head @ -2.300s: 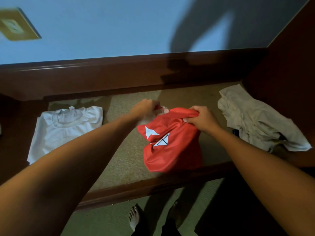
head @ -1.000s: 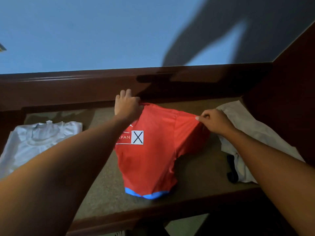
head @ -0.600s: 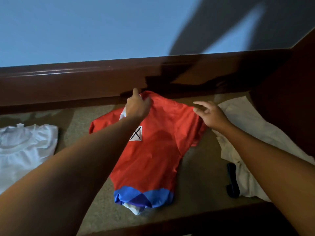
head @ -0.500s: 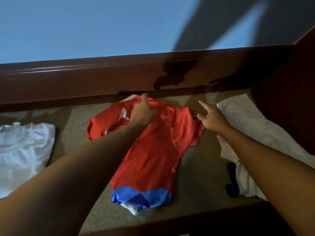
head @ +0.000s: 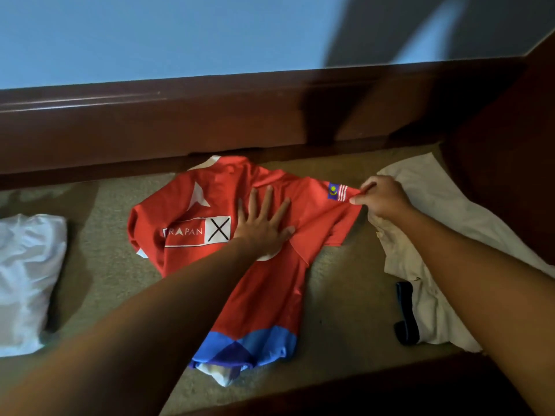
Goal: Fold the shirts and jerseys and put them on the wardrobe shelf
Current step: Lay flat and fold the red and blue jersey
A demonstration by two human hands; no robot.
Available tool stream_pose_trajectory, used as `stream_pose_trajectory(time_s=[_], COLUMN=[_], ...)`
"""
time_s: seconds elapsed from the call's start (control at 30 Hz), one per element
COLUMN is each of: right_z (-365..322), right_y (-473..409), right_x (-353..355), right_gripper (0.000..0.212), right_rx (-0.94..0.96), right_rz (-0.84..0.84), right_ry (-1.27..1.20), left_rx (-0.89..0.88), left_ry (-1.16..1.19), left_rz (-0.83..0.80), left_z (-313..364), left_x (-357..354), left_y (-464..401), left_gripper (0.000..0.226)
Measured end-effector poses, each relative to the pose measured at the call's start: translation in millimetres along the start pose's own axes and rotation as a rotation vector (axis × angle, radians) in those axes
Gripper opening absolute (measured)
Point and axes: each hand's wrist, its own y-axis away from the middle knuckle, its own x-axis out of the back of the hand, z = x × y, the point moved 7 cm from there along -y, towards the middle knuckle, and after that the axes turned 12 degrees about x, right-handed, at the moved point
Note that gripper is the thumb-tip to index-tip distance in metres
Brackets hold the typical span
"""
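A red jersey [head: 264, 283] with a blue hem and white chest logo lies spread face up on the carpeted shelf [head: 339, 298]. My left hand [head: 262, 225] presses flat on its chest, fingers spread. My right hand [head: 381, 196] pinches the edge of the jersey's right sleeve, beside a small flag patch, and holds it stretched out to the right. A folded white T-shirt [head: 27, 274] rests at the far left. A crumpled cream shirt [head: 432, 244] lies at the right, partly under my right forearm.
A dark wooden rail [head: 210, 121] runs along the back of the shelf under a blue wall. A wooden side panel [head: 510, 163] closes the right end. A dark strap-like item [head: 405, 313] lies by the cream shirt. A wooden lip [head: 375, 382] edges the front.
The bunched jersey has been opened out and laid flat. My left hand has moved from the collar down to the chest and flattened. My right hand has closed on the sleeve edge.
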Motion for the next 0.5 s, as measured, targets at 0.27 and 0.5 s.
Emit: stream_pose_trajectory(time_s=[0.27,0.5], right_z=[-23,-154], right_y=[11,41], right_x=[8,-77], right_gripper=[0.045,0.018], right_rx=[0.079,0.490], right_rz=[0.076,-0.071], right_ry=[0.379,0.234], left_rx=[-0.096,0.044], left_ry=[0.352,0.481], left_rz=[0.069,0.564], left_z=[-3,-105], left_x=[27,97], left_y=[-6,35], left_gripper=[0.061,0.038])
